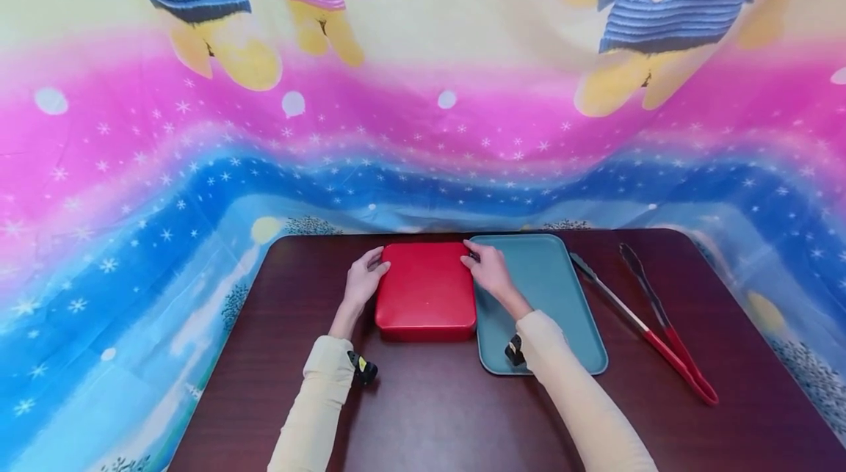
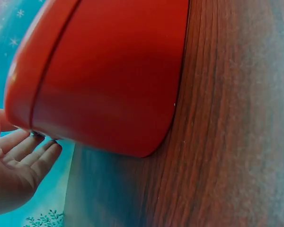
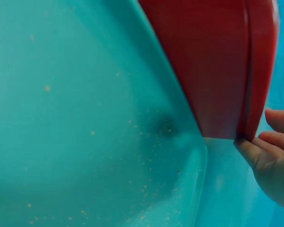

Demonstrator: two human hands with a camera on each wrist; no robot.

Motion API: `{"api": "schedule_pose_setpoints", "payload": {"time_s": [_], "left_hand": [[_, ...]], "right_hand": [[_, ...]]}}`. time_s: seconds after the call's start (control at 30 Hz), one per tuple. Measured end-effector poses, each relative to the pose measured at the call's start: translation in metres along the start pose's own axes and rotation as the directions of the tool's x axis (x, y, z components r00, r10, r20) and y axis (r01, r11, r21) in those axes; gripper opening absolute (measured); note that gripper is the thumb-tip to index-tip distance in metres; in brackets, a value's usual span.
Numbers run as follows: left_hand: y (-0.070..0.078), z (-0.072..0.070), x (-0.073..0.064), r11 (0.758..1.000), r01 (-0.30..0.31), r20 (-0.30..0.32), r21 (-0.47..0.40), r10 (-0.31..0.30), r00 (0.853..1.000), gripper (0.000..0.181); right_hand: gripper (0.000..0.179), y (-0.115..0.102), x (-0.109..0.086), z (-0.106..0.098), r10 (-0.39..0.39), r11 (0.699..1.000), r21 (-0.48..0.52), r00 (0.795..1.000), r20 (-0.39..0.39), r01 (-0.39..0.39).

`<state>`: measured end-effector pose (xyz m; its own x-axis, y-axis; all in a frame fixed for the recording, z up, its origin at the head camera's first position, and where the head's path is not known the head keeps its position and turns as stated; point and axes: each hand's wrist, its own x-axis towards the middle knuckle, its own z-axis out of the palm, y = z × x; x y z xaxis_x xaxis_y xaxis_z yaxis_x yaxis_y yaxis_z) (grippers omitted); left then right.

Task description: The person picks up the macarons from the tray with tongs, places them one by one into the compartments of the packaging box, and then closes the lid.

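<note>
A red rectangular box (image 2: 118, 80) with a fitted lid (image 1: 427, 285) sits on the table. A seam runs between lid and box in both wrist views. At the far left corner, my left hand (image 1: 362, 281) pinches the lid, thumb on its edge and fingertips around the back at the seam. My right hand (image 1: 492, 271) grips the far right corner likewise, its thumb on the lid and its fingers (image 3: 251, 150) at the rear edge under the lid. The box's contents are hidden.
Right of the box, close against it, lies a blue-green tray (image 1: 548, 281) with light crumbs scattered on it. Farther right are red-handled tongs (image 1: 667, 347), spread apart on the dark wooden table (image 1: 423, 413). A printed cloth (image 1: 423, 127) hangs behind the table.
</note>
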<state>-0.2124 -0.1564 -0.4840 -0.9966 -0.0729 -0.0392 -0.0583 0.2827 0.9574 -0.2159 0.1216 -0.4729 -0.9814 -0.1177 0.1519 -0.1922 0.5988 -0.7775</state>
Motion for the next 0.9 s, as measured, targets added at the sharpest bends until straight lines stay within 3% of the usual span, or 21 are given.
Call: {"api": "schedule_pose_setpoints", "payload": {"time_s": [0.7, 0.9], "left_hand": [[-0.0062, 0.0064, 0.0065, 0.990, -0.015, -0.054, 0.142, 0.022, 0.998, 0.044], [-0.0052, 0.0071, 0.0088, 0.985, -0.036, -0.044, 0.168, 0.044, 0.998, 0.044]], "right_hand": [[0.045, 0.0047, 0.0038, 0.0081, 0.050, 0.999, 0.002, 0.998, 0.033, -0.050], [0.046, 0.0052, 0.0053, 0.0089, 0.014, 0.999, -0.036, 0.999, 0.035, -0.012]]}}
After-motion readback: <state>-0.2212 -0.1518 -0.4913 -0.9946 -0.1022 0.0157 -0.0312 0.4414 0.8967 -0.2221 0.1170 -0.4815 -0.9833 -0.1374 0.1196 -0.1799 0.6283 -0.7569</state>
